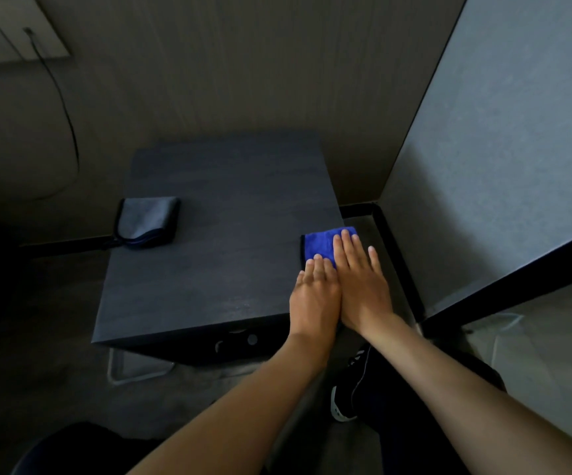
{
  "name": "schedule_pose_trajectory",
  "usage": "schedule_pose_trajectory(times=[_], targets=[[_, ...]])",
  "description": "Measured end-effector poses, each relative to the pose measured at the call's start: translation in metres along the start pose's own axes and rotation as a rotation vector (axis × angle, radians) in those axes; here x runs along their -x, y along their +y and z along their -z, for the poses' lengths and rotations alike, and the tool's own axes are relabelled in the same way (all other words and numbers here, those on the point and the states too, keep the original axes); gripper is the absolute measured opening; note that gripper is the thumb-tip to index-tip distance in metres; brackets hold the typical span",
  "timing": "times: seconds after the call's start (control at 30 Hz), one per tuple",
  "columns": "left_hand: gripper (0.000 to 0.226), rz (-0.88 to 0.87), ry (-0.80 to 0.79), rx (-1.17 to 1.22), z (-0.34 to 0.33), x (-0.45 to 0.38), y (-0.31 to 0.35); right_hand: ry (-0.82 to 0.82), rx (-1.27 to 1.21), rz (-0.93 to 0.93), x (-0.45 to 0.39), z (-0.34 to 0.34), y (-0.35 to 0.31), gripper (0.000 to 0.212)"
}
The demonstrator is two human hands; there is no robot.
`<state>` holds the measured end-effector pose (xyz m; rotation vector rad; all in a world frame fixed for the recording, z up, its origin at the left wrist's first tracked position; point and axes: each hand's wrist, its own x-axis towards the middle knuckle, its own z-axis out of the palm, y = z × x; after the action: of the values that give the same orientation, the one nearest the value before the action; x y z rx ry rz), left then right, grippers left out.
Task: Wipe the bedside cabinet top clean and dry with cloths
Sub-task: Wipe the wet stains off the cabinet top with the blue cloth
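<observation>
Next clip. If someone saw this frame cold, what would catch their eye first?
The bright blue cloth at the right edge of the dark wooden bedside cabinet top stands out first, with the left hand and right hand pressed flat on it side by side, fingers straight. Next comes the folded grey cloth lying untouched at the cabinet's left edge.

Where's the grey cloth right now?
In the head view the grey cloth lies folded at the cabinet top's left edge, apart from both hands.
</observation>
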<state>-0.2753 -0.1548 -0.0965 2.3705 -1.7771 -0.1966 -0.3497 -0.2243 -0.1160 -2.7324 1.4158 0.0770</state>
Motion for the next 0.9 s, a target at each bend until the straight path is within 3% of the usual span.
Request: schedule_pose_trajectory(times=[0.5, 0.9], targets=[[0.047, 0.033, -0.088, -0.114, 0.032, 0.032, 0.008, 0.024, 0.127, 0.050, 0.035, -0.007, -0.015, 0.087], [0.036, 0.206, -0.080, -0.253, 0.062, 0.052, -0.080, -0.020, 0.046, 0.151, 0.020, 0.000, -0.126, 0.087]])
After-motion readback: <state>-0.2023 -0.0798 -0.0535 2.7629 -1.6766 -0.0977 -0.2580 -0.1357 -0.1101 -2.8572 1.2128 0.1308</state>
